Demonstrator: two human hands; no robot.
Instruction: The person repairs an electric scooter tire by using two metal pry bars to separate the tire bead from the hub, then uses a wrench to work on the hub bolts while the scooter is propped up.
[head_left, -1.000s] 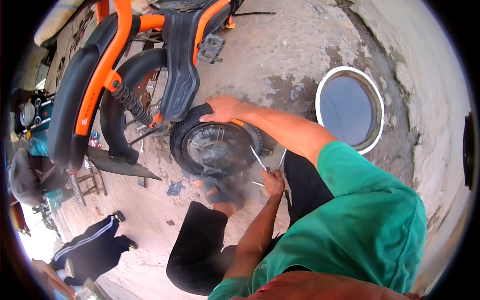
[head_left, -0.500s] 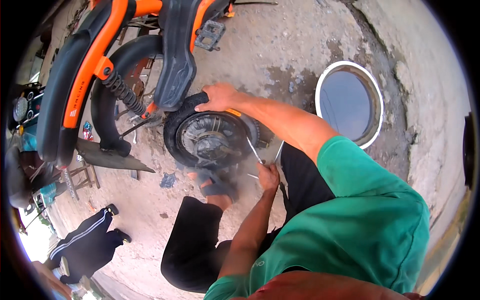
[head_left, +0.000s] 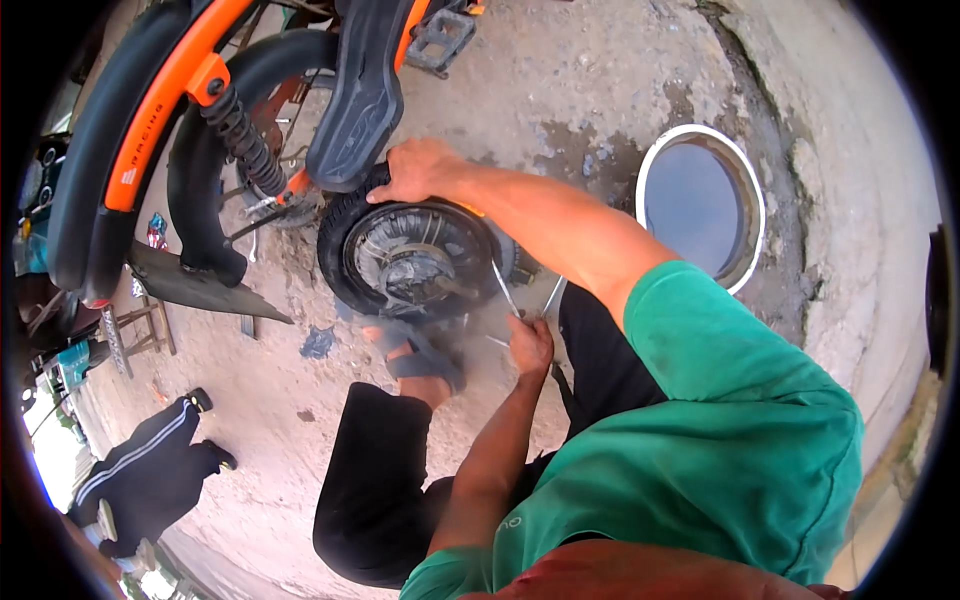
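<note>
My right hand [head_left: 418, 170] grips the top of a black tyre [head_left: 338, 235] on a dirty hub-motor wheel [head_left: 418, 268], which lies on the ground below the scooter. My left hand [head_left: 530, 340] is closed on a metal lever [head_left: 504, 283], whose tip meets the tyre at its lower right side. A second metal bar [head_left: 553, 295] angles up beside that hand. My sandalled foot [head_left: 420, 362] is just below the wheel, and my dark-trousered knee [head_left: 370, 470] is nearer me.
An orange-and-black scooter frame [head_left: 150, 130] with a pedal [head_left: 440, 40] stands at upper left. A white-rimmed basin [head_left: 755, 240] of water sits right, near a wall. Another person's dark-trousered legs [head_left: 140, 480] are at lower left. Metal stands [head_left: 150, 330] and clutter lie left.
The wheel and both my hands have shifted up and left in the picture, along with much of the scene. Both hands keep their holds; the other person's legs appear a little further left.
</note>
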